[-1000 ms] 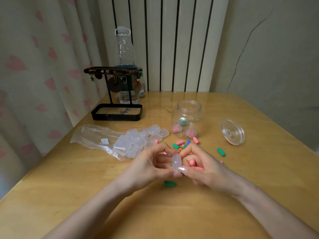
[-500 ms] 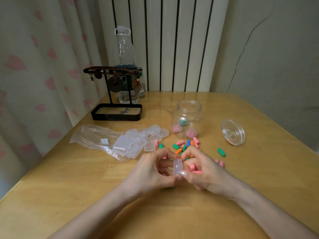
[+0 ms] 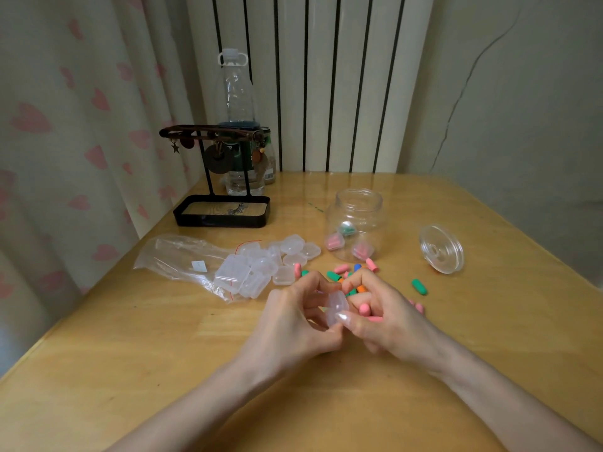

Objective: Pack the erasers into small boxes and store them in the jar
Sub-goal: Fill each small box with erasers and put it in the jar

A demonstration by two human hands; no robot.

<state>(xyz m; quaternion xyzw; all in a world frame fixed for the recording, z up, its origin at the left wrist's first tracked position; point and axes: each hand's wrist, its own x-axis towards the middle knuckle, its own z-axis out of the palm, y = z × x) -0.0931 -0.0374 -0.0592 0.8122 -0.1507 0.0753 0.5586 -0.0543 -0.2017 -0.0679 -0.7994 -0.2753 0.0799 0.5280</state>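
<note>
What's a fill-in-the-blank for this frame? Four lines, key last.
1. The left hand and right hand hold the same clear ___.
2. The jar holds ___ filled boxes.
3. The lid lies off the jar, on its ___ side.
4. The lone eraser nearest the lid is ___.
Missing: box; three; right; green.

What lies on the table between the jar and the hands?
In the head view, loose erasers, pink, green, orange and blue, lie scattered between the jar and the left hand and right hand gripping the small box.
</note>
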